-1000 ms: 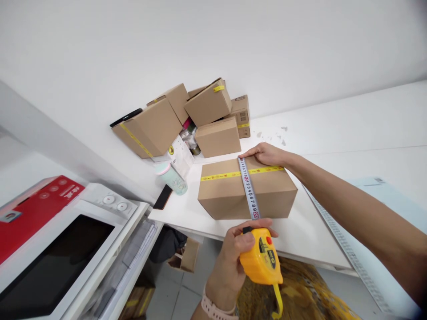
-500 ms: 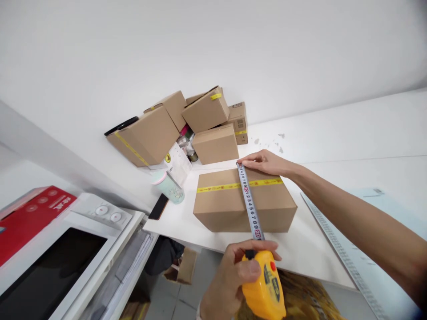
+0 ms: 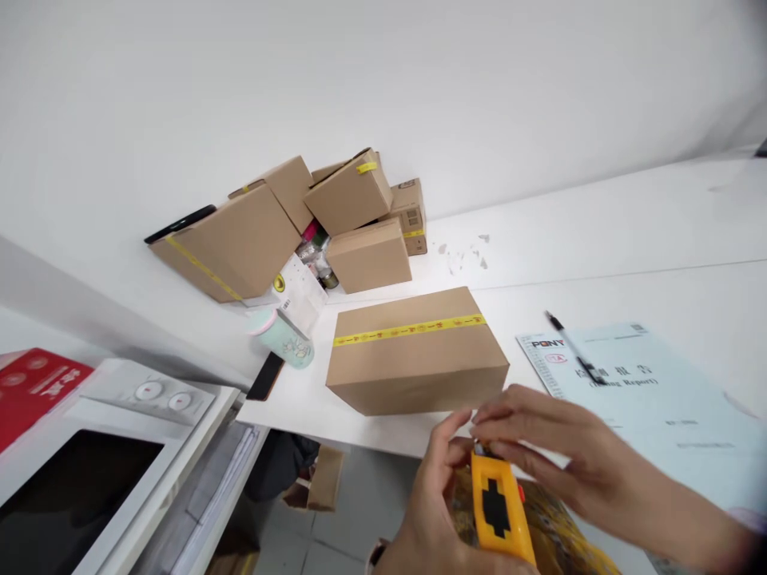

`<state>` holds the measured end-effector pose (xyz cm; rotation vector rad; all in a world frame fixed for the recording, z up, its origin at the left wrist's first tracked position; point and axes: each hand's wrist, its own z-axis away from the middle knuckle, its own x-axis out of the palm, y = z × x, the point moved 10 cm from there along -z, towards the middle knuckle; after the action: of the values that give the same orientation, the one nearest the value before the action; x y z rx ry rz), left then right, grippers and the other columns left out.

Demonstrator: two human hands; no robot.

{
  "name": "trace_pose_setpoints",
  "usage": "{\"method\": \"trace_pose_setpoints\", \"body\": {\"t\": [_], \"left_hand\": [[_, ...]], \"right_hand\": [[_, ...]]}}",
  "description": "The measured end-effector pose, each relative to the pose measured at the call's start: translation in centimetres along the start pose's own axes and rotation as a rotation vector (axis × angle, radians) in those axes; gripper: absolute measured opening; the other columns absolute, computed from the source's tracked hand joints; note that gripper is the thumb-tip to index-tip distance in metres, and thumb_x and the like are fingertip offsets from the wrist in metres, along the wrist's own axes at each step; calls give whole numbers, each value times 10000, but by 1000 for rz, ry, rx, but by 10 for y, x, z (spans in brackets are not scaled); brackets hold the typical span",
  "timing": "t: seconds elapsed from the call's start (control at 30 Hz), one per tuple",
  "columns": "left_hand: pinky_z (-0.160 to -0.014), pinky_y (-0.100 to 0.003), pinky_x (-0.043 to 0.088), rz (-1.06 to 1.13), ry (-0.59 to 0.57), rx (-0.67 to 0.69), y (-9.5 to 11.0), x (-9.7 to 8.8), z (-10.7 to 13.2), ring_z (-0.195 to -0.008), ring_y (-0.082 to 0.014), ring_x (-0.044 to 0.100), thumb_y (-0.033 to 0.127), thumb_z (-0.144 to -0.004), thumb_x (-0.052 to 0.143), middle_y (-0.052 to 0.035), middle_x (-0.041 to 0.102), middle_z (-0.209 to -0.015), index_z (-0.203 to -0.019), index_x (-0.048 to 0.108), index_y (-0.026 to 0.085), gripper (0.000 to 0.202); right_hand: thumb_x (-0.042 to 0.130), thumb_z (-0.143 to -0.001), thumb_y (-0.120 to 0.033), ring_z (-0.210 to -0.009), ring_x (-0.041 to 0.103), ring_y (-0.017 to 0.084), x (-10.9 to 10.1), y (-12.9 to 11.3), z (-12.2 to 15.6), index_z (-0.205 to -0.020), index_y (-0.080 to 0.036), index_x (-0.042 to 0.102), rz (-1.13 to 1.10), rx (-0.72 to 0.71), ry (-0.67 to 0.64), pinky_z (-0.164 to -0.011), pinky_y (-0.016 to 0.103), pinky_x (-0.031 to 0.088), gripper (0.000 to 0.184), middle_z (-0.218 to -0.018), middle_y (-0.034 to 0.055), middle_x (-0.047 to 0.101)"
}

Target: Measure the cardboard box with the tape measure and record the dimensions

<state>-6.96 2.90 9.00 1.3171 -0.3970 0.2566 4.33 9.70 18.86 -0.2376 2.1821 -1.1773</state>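
Note:
A yellow tape measure (image 3: 502, 505) is held by my left hand (image 3: 436, 499) in front of the table's near edge, its black-marked side facing up. My right hand (image 3: 575, 455) reaches over the top end of the tape measure, fingers together at the blade's mouth; whether they pinch the blade tip is hidden. No length of blade shows outside the case. Just beyond both hands, a closed cardboard box (image 3: 413, 351) with a yellow printed tape strip lies on the white table (image 3: 455, 275). Neither hand touches it.
Several cardboard boxes (image 3: 371, 255) are piled by the wall. A mint tumbler (image 3: 288, 339) leans near a dark phone-like slab (image 3: 265, 377). On the right lies a pale blue report booklet (image 3: 647, 383) with a pen (image 3: 572, 343) on it. A white microwave (image 3: 89, 463) stands left.
The blade, stretched across the box before, is back in the case. My right hand has come off the box's far edge to the tape measure. The view has shifted slightly right.

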Motion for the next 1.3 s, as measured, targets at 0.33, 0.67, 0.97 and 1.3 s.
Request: {"method": "trace_pose_setpoints", "body": {"t": [0.33,0.67,0.97,1.3], "left_hand": [[-827,-348,621,5,607,686,136,-133,53,-1014,-295,719,570,-611,911,-86,741,-1211,-1255,715,245,747],[-792,-310,640,132,693,595,144,-189,23,-949,-242,730,570,-602,880,-100,760,-1180,-1186,747,185,712],[-704,-312,646,-10,723,481,91,-197,45,-889,-258,749,534,-452,967,-80,772,-1111,-1299,678,245,941],[-819,-367,607,-381,730,808,154,-146,25,-1070,-284,697,326,-646,873,-77,704,-1254,-1326,605,288,732]], "right_hand": [[449,-969,-633,-1267,623,389,-58,115,24,-1339,-411,664,138,487,435,-943,537,596,482,-1387,57,674],[436,-1011,-588,-1295,616,356,-8,103,-15,-1603,-372,364,-69,399,217,-1008,509,569,634,-1558,33,524],[472,-1033,-299,-1514,359,266,30,75,56,-1643,-412,167,98,160,407,-1193,481,412,692,-1687,5,311],[504,-951,-552,-822,710,288,-93,199,94,-1113,-223,622,411,710,625,-682,412,531,385,-1000,111,757]]}}
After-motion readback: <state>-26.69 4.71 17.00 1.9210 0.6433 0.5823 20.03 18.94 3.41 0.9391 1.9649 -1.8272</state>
